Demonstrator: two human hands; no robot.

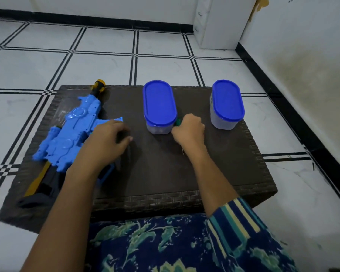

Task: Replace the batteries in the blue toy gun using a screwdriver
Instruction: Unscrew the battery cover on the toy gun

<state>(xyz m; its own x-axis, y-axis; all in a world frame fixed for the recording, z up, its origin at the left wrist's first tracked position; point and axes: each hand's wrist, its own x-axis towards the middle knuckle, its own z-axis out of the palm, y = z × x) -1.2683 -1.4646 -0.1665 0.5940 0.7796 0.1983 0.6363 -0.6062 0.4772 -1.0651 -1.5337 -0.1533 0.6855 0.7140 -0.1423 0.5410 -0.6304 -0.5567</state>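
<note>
Left hand (108,140) on toy gun (71,132), right hand (188,130) gripping screwdriver (178,122)

2 clear tubs with blue lids stand upright on a dark woven table (185,197): one tub (159,107) near the middle of the far edge, the other tub (227,104) toward the far right corner.

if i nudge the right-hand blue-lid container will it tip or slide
The right container looks tall for its narrow oval base, so a push near the lid would probably tip it. Its clear plastic walls suggest it is light, so a low push on the woven table likely slides it.
</note>
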